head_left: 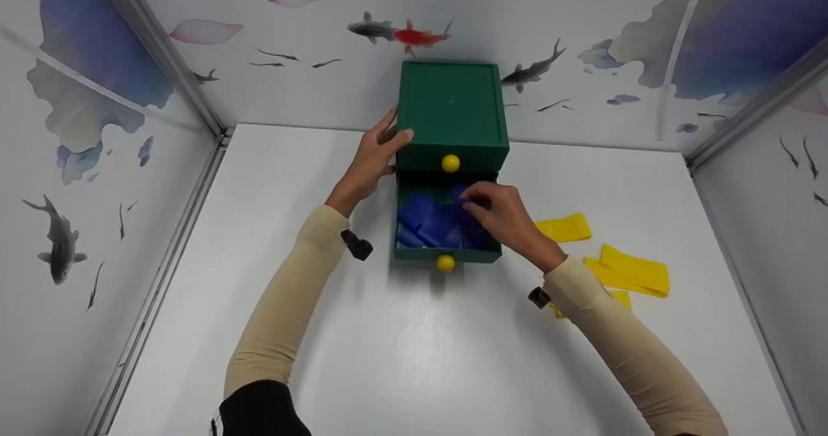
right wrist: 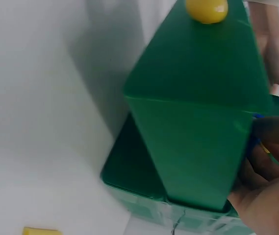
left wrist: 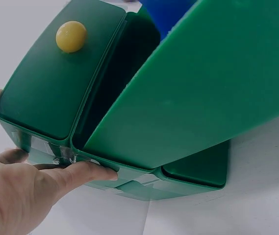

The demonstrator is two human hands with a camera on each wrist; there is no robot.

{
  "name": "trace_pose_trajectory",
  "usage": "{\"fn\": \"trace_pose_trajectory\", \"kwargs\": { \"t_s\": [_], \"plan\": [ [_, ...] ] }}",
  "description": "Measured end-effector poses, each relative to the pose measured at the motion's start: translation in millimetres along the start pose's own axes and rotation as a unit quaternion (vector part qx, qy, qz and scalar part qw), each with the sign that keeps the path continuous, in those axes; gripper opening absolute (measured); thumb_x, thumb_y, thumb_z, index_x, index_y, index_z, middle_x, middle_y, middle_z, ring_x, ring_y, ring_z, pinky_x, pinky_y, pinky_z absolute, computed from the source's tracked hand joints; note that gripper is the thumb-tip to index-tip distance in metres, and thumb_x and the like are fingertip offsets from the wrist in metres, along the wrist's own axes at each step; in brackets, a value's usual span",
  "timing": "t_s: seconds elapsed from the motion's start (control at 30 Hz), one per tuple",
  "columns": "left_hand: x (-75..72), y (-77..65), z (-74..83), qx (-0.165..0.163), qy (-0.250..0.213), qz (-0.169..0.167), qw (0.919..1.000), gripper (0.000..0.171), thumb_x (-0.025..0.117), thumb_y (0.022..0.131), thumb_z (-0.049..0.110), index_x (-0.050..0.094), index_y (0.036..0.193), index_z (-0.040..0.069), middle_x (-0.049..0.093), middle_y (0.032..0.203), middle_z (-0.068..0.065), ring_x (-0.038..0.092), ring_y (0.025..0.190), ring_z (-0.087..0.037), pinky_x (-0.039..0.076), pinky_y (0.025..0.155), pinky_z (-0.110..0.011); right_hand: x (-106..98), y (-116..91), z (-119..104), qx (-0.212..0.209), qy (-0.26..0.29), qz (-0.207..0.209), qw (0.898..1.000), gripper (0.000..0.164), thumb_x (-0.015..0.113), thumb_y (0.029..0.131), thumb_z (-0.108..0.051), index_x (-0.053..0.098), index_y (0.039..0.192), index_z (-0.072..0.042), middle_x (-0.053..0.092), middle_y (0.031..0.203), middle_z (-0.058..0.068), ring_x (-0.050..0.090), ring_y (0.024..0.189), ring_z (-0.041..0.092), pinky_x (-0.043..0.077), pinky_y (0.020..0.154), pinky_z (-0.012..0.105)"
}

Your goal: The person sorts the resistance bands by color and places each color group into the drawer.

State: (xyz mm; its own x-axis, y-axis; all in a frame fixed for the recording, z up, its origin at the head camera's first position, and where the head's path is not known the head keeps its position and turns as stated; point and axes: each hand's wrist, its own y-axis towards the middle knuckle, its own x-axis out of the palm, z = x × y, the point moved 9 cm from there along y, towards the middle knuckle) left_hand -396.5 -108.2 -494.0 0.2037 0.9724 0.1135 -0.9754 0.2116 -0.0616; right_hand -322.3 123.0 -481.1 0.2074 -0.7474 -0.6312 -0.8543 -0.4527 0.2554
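A green drawer cabinet with yellow ball knobs stands at the back of the table. Its lower drawer is pulled out and contains several folded, flat blue strips. My left hand lies against the cabinet's left side, thumb at the upper front edge; in the left wrist view, a straight finger touches the side wall. Over the drawer's right part, my right hand pinches a blue strip with thumb and fingers. In the right wrist view, the drawer wall hides part of this hand.
Several flat yellow strips lie on the white table right of the cabinet, some partly under the right forearm. White panels painted with fish close in the table at the back and sides.
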Motion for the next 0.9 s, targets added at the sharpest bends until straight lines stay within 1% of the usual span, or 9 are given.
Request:
{"fn": "trace_pose_trajectory", "kwargs": {
  "t_s": [0.07, 0.17, 0.3, 0.43, 0.5, 0.57, 0.7, 0.77, 0.9],
  "plan": [
    [-0.5, -0.3, -0.5, 0.001, 0.001, 0.001, 1.0, 0.083, 0.068, 0.108, 0.044, 0.024, 0.177, 0.032, 0.028, 0.181, -0.007, 0.036, 0.163, -0.027, 0.039, 0.12, -0.072, 3, 3, 2, -0.005, -0.004, 0.014, 1.0, 0.014, 0.072, 0.105, 0.002, 0.078, 0.117, 0.0, 0.079, 0.118, 0.013, 0.073, 0.107, 0.029, 0.06, 0.105, 0.049],
    [-1.0, -0.7, 0.4, 0.004, 0.004, 0.002, 1.0, 0.083, 0.069, 0.108, 0.044, 0.025, 0.177, 0.032, 0.029, 0.181, -0.008, 0.037, 0.162, -0.027, 0.04, 0.12, -0.072, 4, 6, 3, -0.005, -0.006, 0.033, 0.999, 0.021, 0.072, 0.106, 0.001, 0.077, 0.126, 0.001, 0.078, 0.126, 0.015, 0.073, 0.116, 0.032, 0.056, 0.111, 0.051],
    [-1.9, -1.1, 0.2, 0.003, 0.008, 0.005, 0.9999, 0.083, 0.069, 0.108, 0.046, 0.026, 0.177, 0.033, 0.029, 0.181, -0.007, 0.038, 0.162, -0.028, 0.04, 0.12, -0.072, 4, 5, 1, -0.01, -0.007, 0.042, 0.999, 0.033, 0.072, 0.105, 0.002, 0.073, 0.138, 0.003, 0.075, 0.138, 0.017, 0.071, 0.128, 0.035, 0.052, 0.116, 0.053],
    [-1.9, -0.9, 0.5, 0.0, 0.013, 0.004, 0.9999, 0.083, 0.07, 0.107, 0.047, 0.026, 0.177, 0.034, 0.03, 0.18, -0.007, 0.038, 0.162, -0.028, 0.04, 0.119, -0.073, -4, -3, -5, -0.036, -0.011, 0.061, 0.997, 0.033, 0.073, 0.104, 0.004, 0.073, 0.136, 0.003, 0.075, 0.138, 0.017, 0.071, 0.129, 0.035, 0.052, 0.116, 0.053],
    [-1.3, -0.6, 1.4, 0.002, 0.014, 0.003, 0.9999, 0.084, 0.07, 0.107, 0.047, 0.026, 0.177, 0.034, 0.03, 0.18, -0.007, 0.038, 0.162, -0.028, 0.04, 0.119, -0.073, -10, -10, -9, -0.048, -0.011, 0.075, 0.996, 0.03, 0.073, 0.104, 0.004, 0.075, 0.133, 0.003, 0.076, 0.134, 0.016, 0.071, 0.127, 0.033, 0.054, 0.115, 0.048],
    [-0.9, -0.7, 2.1, 0.005, 0.015, 0.003, 0.9999, 0.083, 0.07, 0.107, 0.046, 0.026, 0.177, 0.033, 0.03, 0.18, -0.008, 0.037, 0.162, -0.028, 0.04, 0.119, -0.073, -16, -18, -15, -0.06, -0.01, 0.09, 0.994, 0.027, 0.074, 0.103, 0.003, 0.076, 0.13, 0.003, 0.076, 0.131, 0.015, 0.071, 0.124, 0.031, 0.054, 0.114, 0.04],
    [-0.6, -0.9, 1.6, 0.007, 0.016, 0.004, 0.9998, 0.083, 0.069, 0.107, 0.046, 0.026, 0.177, 0.034, 0.029, 0.181, -0.008, 0.036, 0.163, -0.028, 0.04, 0.119, -0.073, -24, -38, -30, -0.08, 0.002, 0.114, 0.99, 0.024, 0.076, 0.102, 0.004, 0.077, 0.126, 0.003, 0.077, 0.127, 0.012, 0.072, 0.121, 0.029, 0.051, 0.112, 0.025],
    [-1.0, -1.3, 1.0, 0.007, 0.019, 0.006, 0.9998, 0.082, 0.069, 0.107, 0.046, 0.026, 0.177, 0.035, 0.029, 0.181, -0.007, 0.036, 0.163, -0.028, 0.039, 0.119, -0.074, -24, -49, -37, -0.088, 0.012, 0.121, 0.989, 0.024, 0.077, 0.1, 0.005, 0.077, 0.124, 0.002, 0.078, 0.126, 0.011, 0.072, 0.119, 0.029, 0.05, 0.112, 0.022],
    [-2.4, -1.7, -0.8, 0.005, 0.023, 0.01, 0.9997, 0.082, 0.069, 0.107, 0.047, 0.026, 0.176, 0.036, 0.03, 0.181, -0.005, 0.037, 0.163, -0.027, 0.039, 0.119, -0.073, -21, -72, -46, -0.102, 0.027, 0.13, 0.986, 0.026, 0.08, 0.097, 0.007, 0.079, 0.122, -0.002, 0.079, 0.122, 0.008, 0.073, 0.115, 0.028, 0.052, 0.11, 0.022]
  ]
}}
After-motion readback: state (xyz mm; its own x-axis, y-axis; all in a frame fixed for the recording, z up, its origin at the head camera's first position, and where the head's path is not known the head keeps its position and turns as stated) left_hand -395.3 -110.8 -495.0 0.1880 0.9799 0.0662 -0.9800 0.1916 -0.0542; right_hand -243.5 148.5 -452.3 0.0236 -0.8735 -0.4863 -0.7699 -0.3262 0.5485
